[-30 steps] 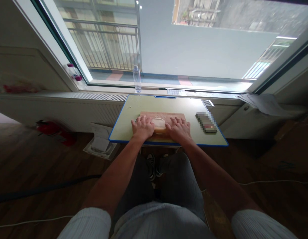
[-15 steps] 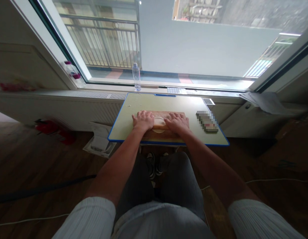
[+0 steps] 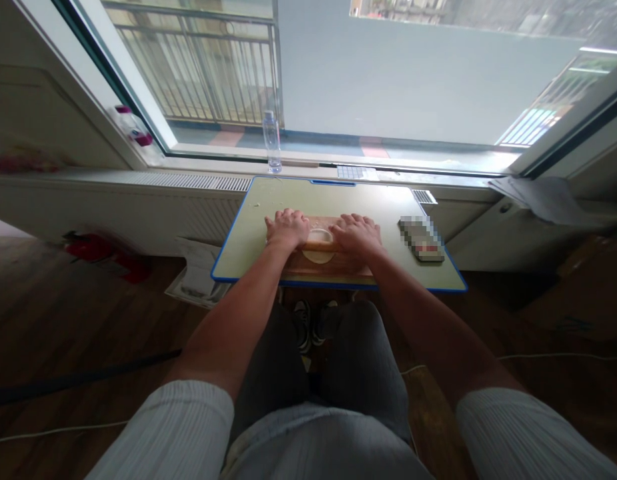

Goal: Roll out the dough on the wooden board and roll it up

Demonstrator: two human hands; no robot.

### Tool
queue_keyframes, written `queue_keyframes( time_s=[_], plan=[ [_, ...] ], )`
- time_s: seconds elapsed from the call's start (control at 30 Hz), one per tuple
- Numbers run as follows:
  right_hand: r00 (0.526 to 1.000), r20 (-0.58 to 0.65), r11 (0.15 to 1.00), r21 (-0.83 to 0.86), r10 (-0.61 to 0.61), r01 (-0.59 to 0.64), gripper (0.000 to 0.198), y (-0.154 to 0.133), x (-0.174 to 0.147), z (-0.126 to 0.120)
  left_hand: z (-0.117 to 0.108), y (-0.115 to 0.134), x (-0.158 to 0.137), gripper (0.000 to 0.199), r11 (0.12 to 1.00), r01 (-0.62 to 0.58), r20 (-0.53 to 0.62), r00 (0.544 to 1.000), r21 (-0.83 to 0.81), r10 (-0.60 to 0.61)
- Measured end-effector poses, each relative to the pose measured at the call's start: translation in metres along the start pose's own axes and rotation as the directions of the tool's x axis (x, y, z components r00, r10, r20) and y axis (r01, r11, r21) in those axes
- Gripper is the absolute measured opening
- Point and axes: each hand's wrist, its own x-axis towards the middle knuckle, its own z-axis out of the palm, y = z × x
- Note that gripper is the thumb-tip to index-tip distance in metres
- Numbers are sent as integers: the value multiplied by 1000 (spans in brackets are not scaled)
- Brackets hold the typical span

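A wooden rolling pin (image 3: 322, 246) lies crosswise over a round, flat piece of pale dough (image 3: 318, 257). The dough shows on both the near and far sides of the pin, on a brown wooden board (image 3: 338, 267). My left hand (image 3: 288, 228) is over the pin's left part, knuckles up. On its right part rests my right hand (image 3: 357, 233), with its thumb side toward the dough. Both hands press on the pin from above, and their palms and the pin's ends are hidden.
The board sits on a small pale table (image 3: 378, 200) with a blue edge. A phone-like, pixelated object (image 3: 421, 240) lies at its right. A clear bottle (image 3: 272, 143) stands on the windowsill beyond. Papers (image 3: 196, 270) and a red fire extinguisher (image 3: 106, 255) are at floor level, left.
More dough now shows on the near side of the rolling pin, which has shifted slightly away from me over it. Both hands stay on the pin. The whole view has shifted a little.
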Motion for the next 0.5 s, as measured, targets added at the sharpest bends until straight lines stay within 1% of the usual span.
queue_keyframes(
  time_s=[0.13, 0.27, 0.5],
  plan=[
    [1000, 5, 1000, 15, 3, -3, 73, 0, 6, -1, -1, 1, 3, 52, 1000, 6, -3, 1000, 6, -6],
    [1000, 6, 1000, 1, -16, 16, 69, 0, 10, -3, 1, 1, 7, 52, 1000, 0, -10, 1000, 10, 0],
    [1000, -2, 1000, 1, 1, -1, 65, 0, 15, -4, 1, 1, 15, 52, 1000, 13, -4, 1000, 21, -13]
  ],
)
